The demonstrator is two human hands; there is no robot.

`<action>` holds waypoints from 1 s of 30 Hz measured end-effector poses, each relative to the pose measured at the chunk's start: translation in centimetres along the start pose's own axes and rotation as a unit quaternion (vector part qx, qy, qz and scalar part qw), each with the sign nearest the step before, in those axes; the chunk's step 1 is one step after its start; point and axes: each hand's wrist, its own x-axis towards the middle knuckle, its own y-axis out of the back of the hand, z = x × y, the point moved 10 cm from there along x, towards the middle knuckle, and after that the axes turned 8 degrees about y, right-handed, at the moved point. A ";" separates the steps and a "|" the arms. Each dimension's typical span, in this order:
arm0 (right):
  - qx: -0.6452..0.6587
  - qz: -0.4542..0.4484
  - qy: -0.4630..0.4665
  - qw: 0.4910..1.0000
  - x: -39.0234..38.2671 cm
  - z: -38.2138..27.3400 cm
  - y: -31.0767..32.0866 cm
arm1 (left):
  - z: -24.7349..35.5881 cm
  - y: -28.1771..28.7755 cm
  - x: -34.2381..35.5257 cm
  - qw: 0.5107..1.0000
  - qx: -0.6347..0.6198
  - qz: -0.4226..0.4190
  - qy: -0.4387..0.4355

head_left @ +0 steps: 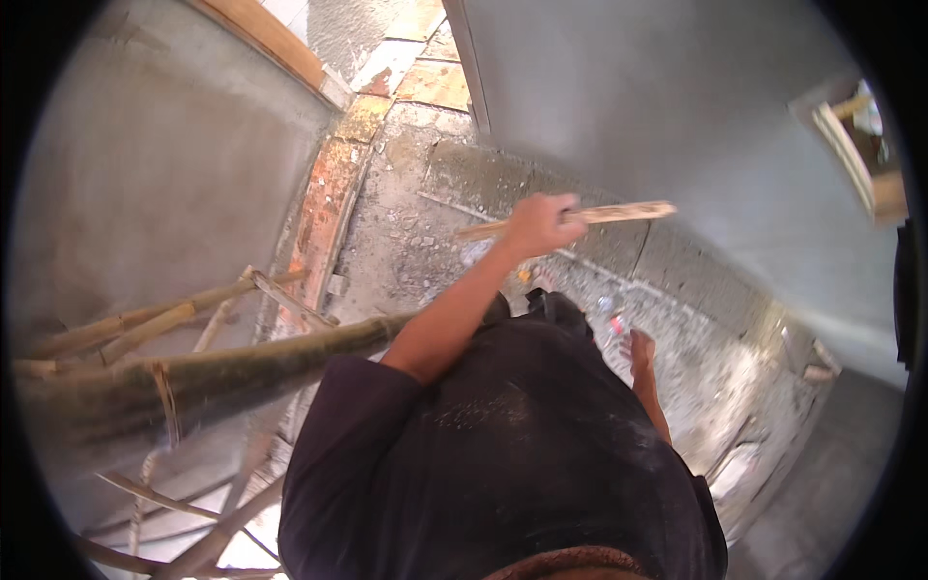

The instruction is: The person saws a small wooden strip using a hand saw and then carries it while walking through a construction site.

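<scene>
My left hand (pixel 543 224) is closed around the middle of a thin strip of rough wood (pixel 628 212). The strip lies almost level in front of my body, its two ends sticking out on either side of the fist. Lower and to the right, my right hand (pixel 639 350) hangs beside my dark shirt (pixel 522 445). Its fingers are partly spread, and no object shows in it. Below both hands is a rough floor (pixel 406 242) strewn with rubble and small scraps.
Thick bamboo poles (pixel 232 372) run close along my left side, with thinner ones tied across. Grey plastered walls stand on the left (pixel 184 164) and right (pixel 638 97). A doorway with a wooden frame (pixel 261 39) is ahead; a small wood-framed opening (pixel 851 159) sits far right.
</scene>
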 end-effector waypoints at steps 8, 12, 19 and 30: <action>-0.075 -0.042 0.208 0.974 9.9 -35.3 -2.0 | -16.9 7.5 6.7 0.976 0.029 0.110 0.183; -0.122 -0.135 0.166 0.969 12.7 -35.7 -12.3 | -26.1 10.7 6.5 0.945 0.046 0.106 0.307; -0.320 -0.245 0.159 0.901 16.4 -36.6 -36.3 | -41.5 15.0 13.2 0.928 0.012 0.077 0.365; -0.343 -0.247 0.210 0.881 13.3 -57.4 -65.1 | -55.3 36.3 21.6 0.926 -0.056 0.078 0.364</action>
